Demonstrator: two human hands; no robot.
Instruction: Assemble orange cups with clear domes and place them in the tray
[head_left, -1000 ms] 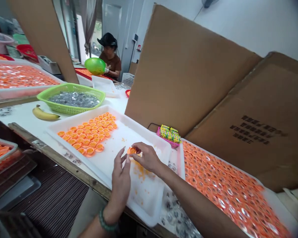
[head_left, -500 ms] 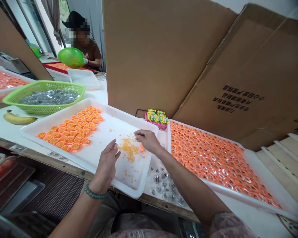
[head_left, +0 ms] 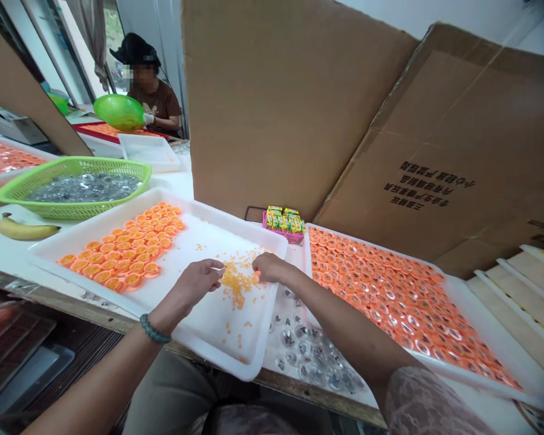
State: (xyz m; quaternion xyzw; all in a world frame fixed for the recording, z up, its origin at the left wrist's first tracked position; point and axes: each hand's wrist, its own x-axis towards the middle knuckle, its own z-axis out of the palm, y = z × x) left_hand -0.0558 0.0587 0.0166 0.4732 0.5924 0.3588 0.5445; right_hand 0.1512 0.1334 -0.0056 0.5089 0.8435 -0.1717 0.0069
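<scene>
Over the white tray (head_left: pixel 199 329), my left hand (head_left: pixel 199 283) has its thumb and fingers drawn together in a pinch; what lies between the tips is too small to make out. My right hand (head_left: pixel 272 269) is curled closed at the tray's right side, fingertips down. A sliver of an orange piece (head_left: pixel 257 275) shows by its fingers, mostly hidden. Small yellow-orange beads (head_left: pixel 236 284) lie scattered between and below both hands. Several round orange cups (head_left: pixel 122 257) with yellow-orange contents are grouped in the tray's left part.
Clear domed pieces (head_left: pixel 310 350) lie right of the tray. Beyond are a large tray of orange discs (head_left: pixel 381 296) and a pink basket (head_left: pixel 283 234) of yellow packets. Leftward are a green basket (head_left: pixel 72 208) and banana (head_left: pixel 27 228). Cardboard (head_left: pixel 290 109) stands behind. A person (head_left: pixel 161 103) holds a green bowl (head_left: pixel 118 112).
My left hand has moved up toward the beads, its fingers closing together. My right hand has curled downward beside the orange piece. The view has shifted slightly.
</scene>
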